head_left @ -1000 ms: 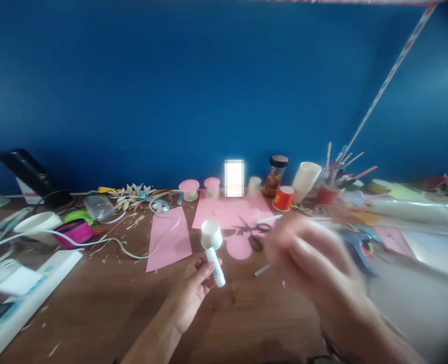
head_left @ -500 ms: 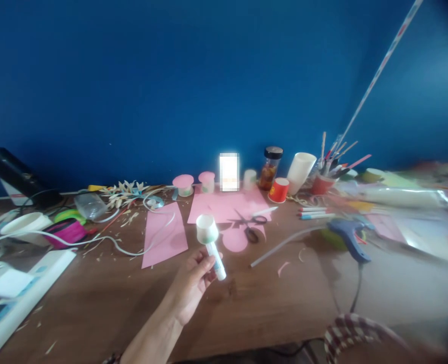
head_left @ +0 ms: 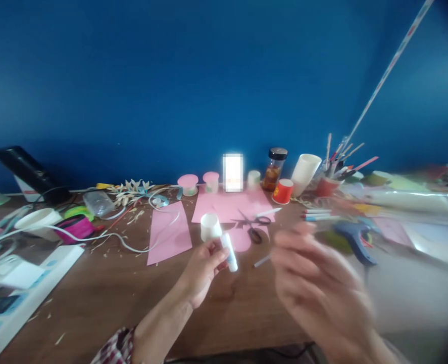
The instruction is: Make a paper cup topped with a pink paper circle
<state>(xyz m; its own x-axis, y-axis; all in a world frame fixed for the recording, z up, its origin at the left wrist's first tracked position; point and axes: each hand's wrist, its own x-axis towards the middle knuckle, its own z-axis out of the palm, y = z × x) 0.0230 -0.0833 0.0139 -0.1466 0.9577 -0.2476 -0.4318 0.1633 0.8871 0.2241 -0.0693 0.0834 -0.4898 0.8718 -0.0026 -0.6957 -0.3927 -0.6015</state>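
In my left hand (head_left: 206, 265) a white glue stick (head_left: 229, 253) is gripped between thumb and fingers, tilted. A small white paper cup (head_left: 210, 227) is right behind those fingers; whether they touch it I cannot tell. My right hand (head_left: 314, 283) is raised at the right, smeared by motion, so its fingers are unclear. Beyond the hands are black-handled scissors (head_left: 254, 232) on pink paper (head_left: 204, 207), with a rounded pink cut-out (head_left: 242, 241) beside them. Two small cups topped with pink discs, one at left (head_left: 188, 181) and one at right (head_left: 210, 177), stand by the wall.
A bright pixelated rectangle (head_left: 233, 173), a dark-lidded jar (head_left: 276, 169), a red cup (head_left: 283, 192) and a tall white cup (head_left: 305, 174) line the back. A blue glue gun (head_left: 354, 240) lies right. At left are a power strip (head_left: 38, 303), white cable (head_left: 113, 242) and tape rolls (head_left: 76, 230).
My right hand has come up into view from the lower right. The left hand has moved slightly right with the glue stick. The view has shifted a little.
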